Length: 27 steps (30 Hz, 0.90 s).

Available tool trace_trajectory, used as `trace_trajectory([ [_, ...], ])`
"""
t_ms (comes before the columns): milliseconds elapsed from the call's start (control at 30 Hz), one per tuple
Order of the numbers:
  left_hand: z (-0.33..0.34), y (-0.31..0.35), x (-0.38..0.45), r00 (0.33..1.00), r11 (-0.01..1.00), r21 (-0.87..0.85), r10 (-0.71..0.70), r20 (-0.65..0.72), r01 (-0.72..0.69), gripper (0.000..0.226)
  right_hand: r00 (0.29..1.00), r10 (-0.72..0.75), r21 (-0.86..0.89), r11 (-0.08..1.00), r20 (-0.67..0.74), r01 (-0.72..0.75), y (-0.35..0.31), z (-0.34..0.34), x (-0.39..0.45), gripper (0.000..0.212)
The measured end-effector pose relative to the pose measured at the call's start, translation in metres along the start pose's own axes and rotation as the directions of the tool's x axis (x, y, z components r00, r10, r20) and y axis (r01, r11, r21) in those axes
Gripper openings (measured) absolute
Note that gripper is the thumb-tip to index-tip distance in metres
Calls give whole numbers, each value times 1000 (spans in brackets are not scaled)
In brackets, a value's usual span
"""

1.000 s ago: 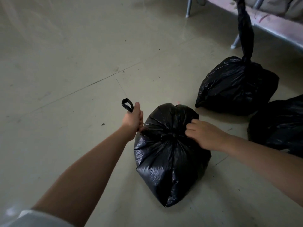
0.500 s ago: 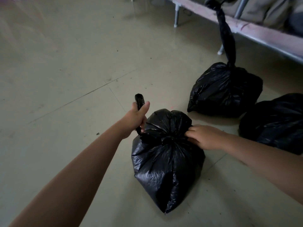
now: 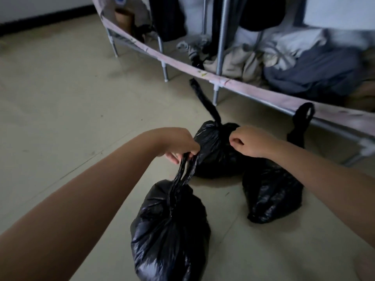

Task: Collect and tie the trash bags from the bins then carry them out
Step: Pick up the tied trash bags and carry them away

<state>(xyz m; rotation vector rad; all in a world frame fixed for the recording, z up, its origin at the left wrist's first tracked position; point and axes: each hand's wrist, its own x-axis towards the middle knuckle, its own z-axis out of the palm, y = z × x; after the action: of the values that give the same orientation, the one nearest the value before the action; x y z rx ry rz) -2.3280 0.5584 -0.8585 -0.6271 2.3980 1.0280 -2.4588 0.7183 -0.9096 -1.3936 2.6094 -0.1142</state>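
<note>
Three black trash bags are on the floor. My left hand (image 3: pixel 180 146) grips the stretched handles of the nearest bag (image 3: pixel 170 230), pulling them up taut. Behind it sits a second bag (image 3: pixel 213 159) whose twisted tail (image 3: pixel 205 102) sticks up. My right hand (image 3: pixel 249 141) hovers at the top of this second bag, just right of its neck, fingers curled; whether it pinches any plastic is unclear. The third bag (image 3: pixel 272 191) lies to the right under my right forearm, with its handle loop (image 3: pixel 304 116) standing up.
A fabric wardrobe rack on metal legs (image 3: pixel 165 73) runs across the back, close behind the bags. Folded and piled clothes (image 3: pixel 304 65) lie on its lowest shelf. Pale floor (image 3: pixel 71 118) stretches out to the left.
My left hand moved from the side of the nearest bag to pulling its handles upward. My right hand left that bag's knot and moved to the second bag. The view swung up toward the rack.
</note>
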Motion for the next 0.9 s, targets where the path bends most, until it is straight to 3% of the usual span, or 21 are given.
trace_trajectory([
  [100,2,41,16,1000,996,89,16,-21,-14,20,950,142,-225,952,-279,-208,39,-25,-13,36],
  [167,6,63,30,990,951,304,93,-103,-58,28,846,264,-173,909,-463,-379,62,-34,-23,52],
  [200,8,70,38,977,912,404,145,-158,-69,30,795,362,-115,876,-487,-469,73,-36,-28,60],
  [267,10,79,55,956,850,526,172,-238,-23,27,719,577,-31,771,-387,-636,91,-38,-32,67],
  [333,9,84,70,937,793,608,183,-296,37,25,670,705,91,701,-232,-707,104,-41,-31,53],
  [400,5,87,84,913,777,623,187,-362,88,25,737,663,224,744,-130,-630,111,-42,-22,26],
  [467,1,85,95,889,809,576,176,-423,114,29,795,606,470,714,-42,-519,108,-41,-5,21],
  [533,-3,76,106,879,867,483,132,-458,122,29,790,604,784,440,102,-438,92,-39,17,26],
  [567,-4,70,110,874,889,438,104,-475,133,28,783,605,866,304,146,-397,84,-37,31,26],
  [600,-5,62,114,869,903,404,77,-488,147,26,785,600,901,242,152,-359,76,-34,45,23],
  [667,-7,46,117,861,914,362,29,-508,184,26,835,546,900,325,71,-290,59,-31,73,11],
  [800,-16,19,118,831,934,268,-51,-554,237,24,956,281,669,728,-90,-151,24,-20,120,52],
  [900,-17,3,115,817,940,224,-88,-569,257,22,964,258,528,827,-57,-190,0,-6,152,68],
])
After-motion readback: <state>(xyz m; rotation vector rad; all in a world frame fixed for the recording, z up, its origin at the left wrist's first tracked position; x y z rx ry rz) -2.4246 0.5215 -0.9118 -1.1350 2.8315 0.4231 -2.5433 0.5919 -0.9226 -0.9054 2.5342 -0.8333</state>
